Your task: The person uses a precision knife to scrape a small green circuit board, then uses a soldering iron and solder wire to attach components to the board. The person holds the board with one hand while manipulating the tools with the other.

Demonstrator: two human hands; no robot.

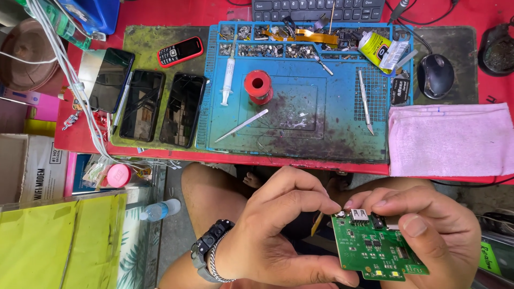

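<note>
Hands (300,230) gripping circuit board (375,251), cluttered blue mat (332,134)

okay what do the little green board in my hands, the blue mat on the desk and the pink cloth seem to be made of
The small green circuit board looks like rigid fibreglass laminate with a glossy green coat, carrying soldered chips and metal ports. The blue work mat seems to be matte silicone or rubber, with moulded compartments and dark stains. The pink folded cloth looks like soft fabric with a fuzzy nap.
</note>
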